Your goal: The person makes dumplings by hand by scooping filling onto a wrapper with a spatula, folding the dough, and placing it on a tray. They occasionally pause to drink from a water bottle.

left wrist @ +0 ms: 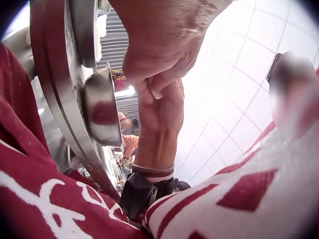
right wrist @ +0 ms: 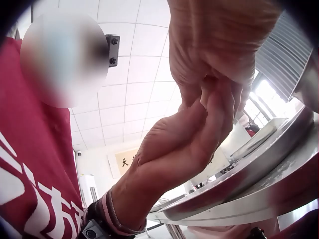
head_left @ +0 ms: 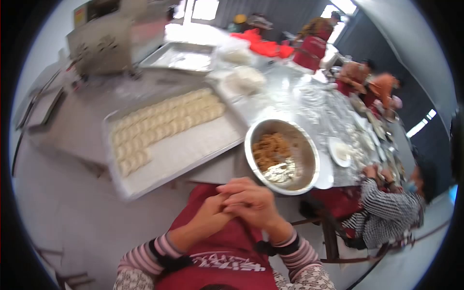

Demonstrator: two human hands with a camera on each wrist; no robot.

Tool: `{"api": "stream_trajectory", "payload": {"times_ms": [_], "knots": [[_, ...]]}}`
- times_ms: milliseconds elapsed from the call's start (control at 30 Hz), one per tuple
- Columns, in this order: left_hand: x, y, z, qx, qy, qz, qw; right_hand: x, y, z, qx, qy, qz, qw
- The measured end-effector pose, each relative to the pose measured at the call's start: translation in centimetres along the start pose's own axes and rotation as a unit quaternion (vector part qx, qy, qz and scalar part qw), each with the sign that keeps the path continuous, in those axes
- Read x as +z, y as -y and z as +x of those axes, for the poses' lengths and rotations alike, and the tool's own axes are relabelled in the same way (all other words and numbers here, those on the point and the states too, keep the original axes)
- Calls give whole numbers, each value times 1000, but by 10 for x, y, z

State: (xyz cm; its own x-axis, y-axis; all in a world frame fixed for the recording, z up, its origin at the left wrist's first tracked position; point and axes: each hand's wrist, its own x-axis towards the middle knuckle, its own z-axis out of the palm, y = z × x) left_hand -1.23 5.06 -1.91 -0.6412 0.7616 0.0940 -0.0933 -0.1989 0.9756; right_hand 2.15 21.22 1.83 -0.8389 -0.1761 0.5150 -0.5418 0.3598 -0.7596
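In the head view my left hand [head_left: 210, 212] and right hand [head_left: 253, 203] are pressed together in front of the red apron [head_left: 217, 246], the right one overlapping the left fingers. Both wrist views show the left hand [left wrist: 162, 40] and right hand [right wrist: 219, 45] meeting with bent fingers; whatever lies between the palms is hidden, and I cannot tell if they hold anything. Just beyond them stands a steel bowl [head_left: 307, 166] with brown crumbly filling [head_left: 270, 151]. Left of it, a metal tray [head_left: 179, 157] carries rows of pale crescent dumplings [head_left: 164, 121].
A second tray [head_left: 181, 57] and a steel machine [head_left: 101, 48] stand at the back left. White dough [head_left: 246, 79] lies behind the bowl, and a white dish [head_left: 340, 152] to its right. A seated person [head_left: 391, 208] works at the right; others stand farther along the table.
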Motion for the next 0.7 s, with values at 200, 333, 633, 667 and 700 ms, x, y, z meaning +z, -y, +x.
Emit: {"api": "stream_trajectory", "payload": {"times_ms": [200,333,633,667,700], "knots": [[9,-4,11,54,-72,38,995,4,-3,-3,-15,-24,19,999],[5,-9,6,46,-37,85,995,8,-6,-7,-14,-19,49,999],[3,-3,2,21,-56,30,998,7,-2,-15,-26,-49,12,998],[7,-6,1,23,-54,32,998,9,0,-15,-25,-65,8,998],[12,-9,0,35,-63,37,997,9,1,-15,-23,-81,5,996]]}}
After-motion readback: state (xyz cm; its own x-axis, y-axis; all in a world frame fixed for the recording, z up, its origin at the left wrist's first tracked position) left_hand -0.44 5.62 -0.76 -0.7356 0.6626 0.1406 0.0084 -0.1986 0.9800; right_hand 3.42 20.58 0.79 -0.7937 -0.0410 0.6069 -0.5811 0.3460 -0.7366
